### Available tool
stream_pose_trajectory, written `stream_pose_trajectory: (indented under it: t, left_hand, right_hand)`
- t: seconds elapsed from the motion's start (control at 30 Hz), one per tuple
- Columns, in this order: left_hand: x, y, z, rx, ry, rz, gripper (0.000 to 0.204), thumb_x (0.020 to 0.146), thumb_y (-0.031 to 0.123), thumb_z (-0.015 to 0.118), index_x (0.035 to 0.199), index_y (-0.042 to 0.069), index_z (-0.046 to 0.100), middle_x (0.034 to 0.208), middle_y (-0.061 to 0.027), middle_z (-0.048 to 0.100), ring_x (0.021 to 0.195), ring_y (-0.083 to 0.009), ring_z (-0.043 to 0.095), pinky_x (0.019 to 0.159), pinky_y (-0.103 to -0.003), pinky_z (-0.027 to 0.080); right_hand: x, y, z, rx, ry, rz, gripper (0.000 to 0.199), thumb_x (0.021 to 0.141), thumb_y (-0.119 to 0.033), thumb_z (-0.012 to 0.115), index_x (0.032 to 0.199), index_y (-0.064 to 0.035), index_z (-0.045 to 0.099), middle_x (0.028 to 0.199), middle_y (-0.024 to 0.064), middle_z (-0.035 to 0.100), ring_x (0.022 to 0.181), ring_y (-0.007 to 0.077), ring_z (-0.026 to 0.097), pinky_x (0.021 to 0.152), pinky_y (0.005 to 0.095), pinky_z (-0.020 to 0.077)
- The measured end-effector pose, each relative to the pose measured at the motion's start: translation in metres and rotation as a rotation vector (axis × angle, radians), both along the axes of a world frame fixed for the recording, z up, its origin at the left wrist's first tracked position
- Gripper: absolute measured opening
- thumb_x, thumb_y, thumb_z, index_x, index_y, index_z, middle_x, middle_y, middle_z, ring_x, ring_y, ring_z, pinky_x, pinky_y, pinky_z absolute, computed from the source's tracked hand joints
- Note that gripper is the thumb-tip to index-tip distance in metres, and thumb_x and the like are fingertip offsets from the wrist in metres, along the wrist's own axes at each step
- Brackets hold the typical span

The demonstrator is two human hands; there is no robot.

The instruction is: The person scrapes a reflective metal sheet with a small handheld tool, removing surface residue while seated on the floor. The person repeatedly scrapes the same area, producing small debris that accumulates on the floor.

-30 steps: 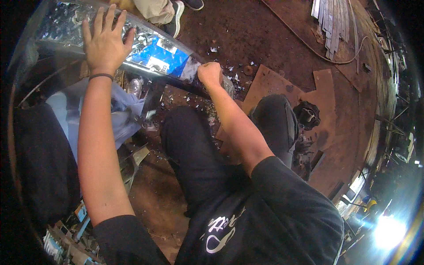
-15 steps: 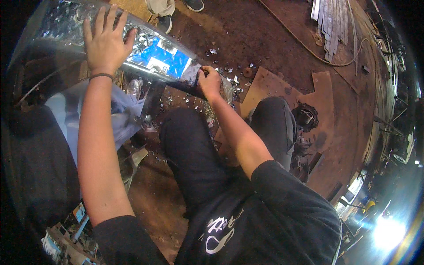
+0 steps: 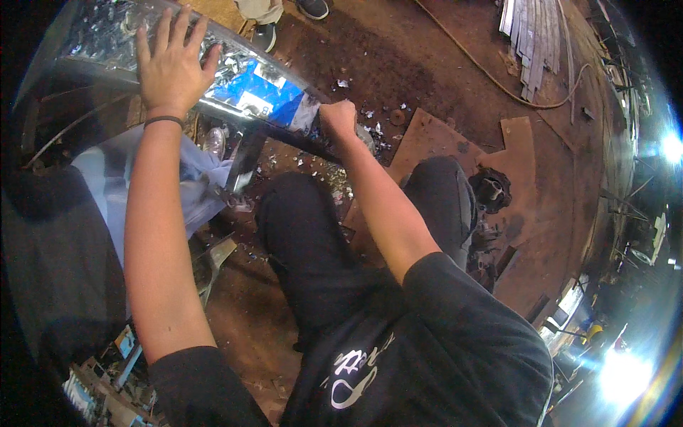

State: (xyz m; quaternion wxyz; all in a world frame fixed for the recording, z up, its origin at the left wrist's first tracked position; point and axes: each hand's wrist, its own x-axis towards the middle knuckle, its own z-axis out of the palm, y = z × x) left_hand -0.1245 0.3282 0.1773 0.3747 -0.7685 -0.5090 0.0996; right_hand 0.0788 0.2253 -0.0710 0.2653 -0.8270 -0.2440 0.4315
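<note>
With left hand spread flat on the long shiny piece, near its blue patch, and right hand curled tight at its right end. Cannot tell about anything inside that fist. Slanting just past the left knee.

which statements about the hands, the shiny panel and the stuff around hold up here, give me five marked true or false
1. The left hand rests on the long shiny panel, fingers spread. True.
2. The right hand is spread wide open. False: the right hand is curled, at the panel's right-hand end.
3. A dark band circles the left wrist. True.
4. The blue patch lies left of the left hand. False: the blue patch lies between the two hands.
5. Pale metal strips lie at the picture's upper right. True.
</note>
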Motion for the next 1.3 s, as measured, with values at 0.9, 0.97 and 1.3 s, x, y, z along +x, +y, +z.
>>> stream_pose_trajectory:
  t: [0.9, 0.97, 1.3]
  left_hand:
    - [-0.002, 0.007, -0.005, 0.001, -0.108, -0.059, 0.053, 0.098, 0.052, 0.056, 0.144, 0.026, 0.06, 0.159, -0.0006, 0.046, 0.151, -0.0248, 0.034, 0.124, -0.056, 0.019]
    - [-0.004, 0.005, -0.005, -0.002, -0.106, -0.049, 0.053, 0.098, 0.052, 0.056, 0.144, 0.026, 0.06, 0.159, -0.0006, 0.046, 0.151, -0.0247, 0.034, 0.124, -0.056, 0.019]
    - [-0.008, 0.015, -0.012, 0.031, -0.142, -0.143, 0.051, 0.098, 0.05, 0.053, 0.142, 0.025, 0.061, 0.155, -0.0013, 0.049, 0.148, -0.0253, 0.038, 0.122, -0.058, 0.02]
  right_hand:
    - [0.005, -0.003, -0.027, 0.088, 0.064, -0.117, 0.031, 0.076, -0.025, 0.071, 0.086, 0.0026, 0.079, 0.09, 0.0254, 0.076, 0.089, 0.0391, 0.075, 0.085, 0.0444, 0.0566]
    - [-0.006, -0.001, -0.011, 0.042, -0.001, -0.083, 0.031, 0.079, -0.024, 0.068, 0.087, 0.0046, 0.078, 0.095, 0.0281, 0.075, 0.094, 0.0419, 0.074, 0.087, 0.0458, 0.056]
    - [-0.019, -0.032, -0.061, 0.515, -0.12, -0.044, 0.03, 0.092, -0.023, 0.066, 0.108, 0.0023, 0.07, 0.101, 0.0209, 0.073, 0.099, 0.0379, 0.07, 0.091, 0.0444, 0.0527]
